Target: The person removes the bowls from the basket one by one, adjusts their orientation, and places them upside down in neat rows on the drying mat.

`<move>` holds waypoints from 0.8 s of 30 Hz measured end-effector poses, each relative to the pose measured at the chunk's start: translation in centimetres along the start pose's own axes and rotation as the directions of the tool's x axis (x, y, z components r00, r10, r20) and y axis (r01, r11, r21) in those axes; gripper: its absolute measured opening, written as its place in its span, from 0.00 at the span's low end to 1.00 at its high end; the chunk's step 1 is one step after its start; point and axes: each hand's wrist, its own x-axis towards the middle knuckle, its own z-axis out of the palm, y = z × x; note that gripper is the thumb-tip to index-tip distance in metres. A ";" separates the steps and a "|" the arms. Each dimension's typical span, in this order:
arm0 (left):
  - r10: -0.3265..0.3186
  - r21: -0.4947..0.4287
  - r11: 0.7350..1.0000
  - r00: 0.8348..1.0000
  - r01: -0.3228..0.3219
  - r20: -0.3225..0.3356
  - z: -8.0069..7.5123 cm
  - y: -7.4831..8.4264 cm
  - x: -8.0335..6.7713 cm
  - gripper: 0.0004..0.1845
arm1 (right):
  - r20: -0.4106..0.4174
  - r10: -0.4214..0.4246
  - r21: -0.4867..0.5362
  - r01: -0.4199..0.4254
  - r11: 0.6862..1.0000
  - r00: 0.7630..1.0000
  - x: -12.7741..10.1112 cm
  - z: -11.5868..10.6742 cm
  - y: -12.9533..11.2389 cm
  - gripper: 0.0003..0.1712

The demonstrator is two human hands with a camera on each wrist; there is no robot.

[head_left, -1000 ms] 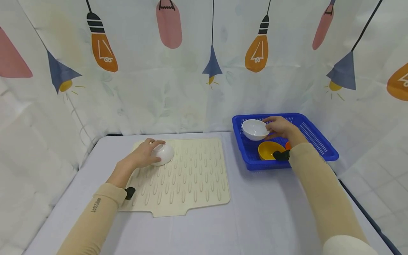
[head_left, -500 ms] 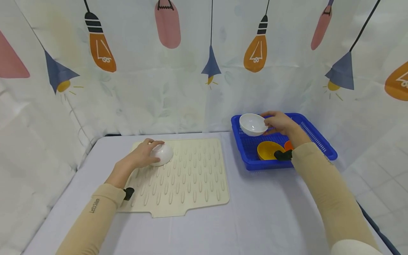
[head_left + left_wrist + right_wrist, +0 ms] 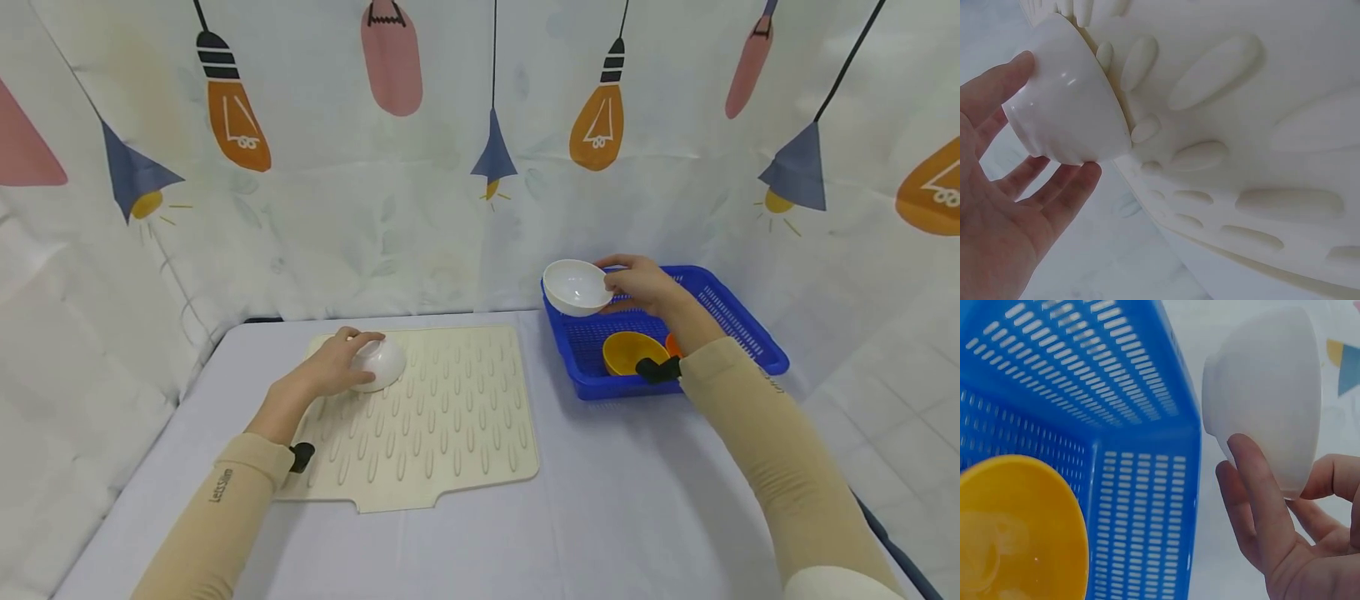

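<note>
a glossy, smooth white bowl (image 3: 575,286) is seen above a blue perforated plastic basket (image 3: 738,323). a second glossy white bowl (image 3: 379,363) is seen on a matt, rubbery cream mat (image 3: 450,417) moulded with raised ribs. a smooth, shiny yellow bowl (image 3: 628,351) is seen. the table (image 3: 637,500) is covered in matt pale cloth.

two white bowls (image 3: 576,287) (image 3: 380,363), one yellow bowl (image 3: 632,352), one blue basket (image 3: 738,329), one drying mat (image 3: 442,417)
</note>
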 end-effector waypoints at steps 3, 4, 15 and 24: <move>0.003 -0.008 1.000 1.000 -0.003 -0.005 0.0 -0.1 -0.1 0.35 | 0.007 0.000 0.001 0.000 1.000 1.000 -0.4 0.5 -0.4 0.33; 0.004 -0.009 1.000 1.000 -0.004 -0.006 0.0 -0.1 -0.1 0.35 | 0.009 0.000 0.001 0.000 1.000 1.000 -0.5 0.7 -0.6 0.33; 0.018 0.001 1.000 1.000 -0.018 -0.016 -0.1 -0.1 -0.2 0.34 | 0.055 -0.057 0.002 0.057 0.998 0.997 -1.8 2.6 -1.8 0.32; 0.023 0.003 1.000 1.000 -0.023 -0.013 0.1 -0.2 0.0 0.34 | 0.096 -0.089 0.021 0.087 0.996 0.991 -2.1 4.0 -1.6 0.31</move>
